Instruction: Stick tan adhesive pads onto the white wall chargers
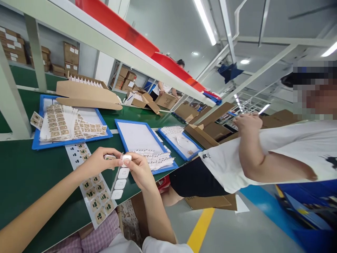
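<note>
Between my hands hangs a strip of white rounded-square pieces (120,183), held by its upper end. My left hand (105,160) is closed, with a small tan-and-white piece (110,157) in its fingers, and its fingertips touch the strip. With thumb and fingers, my right hand (138,168) pinches the top white square. Below my left forearm lies a long sheet of tan stickers with dark marks (96,196), reaching over the table's front edge. Some spots on that sheet show no tan sticker.
Blue-rimmed trays stand on the green table (26,172): one with tan sticker sheets (56,123), one with white strips (158,160), another (193,154) farther right. An open carton (86,93) sits behind. A co-worker (263,151) stands at right; a red bin (118,26) hangs overhead.
</note>
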The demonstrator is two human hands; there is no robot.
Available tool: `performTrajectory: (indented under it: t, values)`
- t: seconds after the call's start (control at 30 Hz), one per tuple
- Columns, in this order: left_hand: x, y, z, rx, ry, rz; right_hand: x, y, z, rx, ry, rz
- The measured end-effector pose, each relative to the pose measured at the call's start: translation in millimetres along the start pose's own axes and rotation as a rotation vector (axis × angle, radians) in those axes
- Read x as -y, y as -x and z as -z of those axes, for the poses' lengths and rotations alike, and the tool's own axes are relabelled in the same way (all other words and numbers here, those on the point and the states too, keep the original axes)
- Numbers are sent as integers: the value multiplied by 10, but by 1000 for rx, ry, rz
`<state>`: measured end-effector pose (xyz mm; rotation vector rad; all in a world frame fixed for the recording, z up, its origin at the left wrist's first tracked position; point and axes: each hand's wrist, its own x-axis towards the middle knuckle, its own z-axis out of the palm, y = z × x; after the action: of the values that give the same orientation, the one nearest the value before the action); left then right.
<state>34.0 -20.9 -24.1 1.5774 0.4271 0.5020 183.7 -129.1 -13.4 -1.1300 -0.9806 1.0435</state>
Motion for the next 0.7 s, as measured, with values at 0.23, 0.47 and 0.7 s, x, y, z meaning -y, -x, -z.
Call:
performTrajectory:
  t: [0.23,0.47,0.7]
  values:
    - [14,-2,-73,28,97,-17,29,63,7,-16,-113,-3]
    - [-4,20,-125,46,171,-24,42,115,22,-16,-194,-18]
    - [-9,52,-166,74,237,-68,65,166,18,-10,-268,-10]
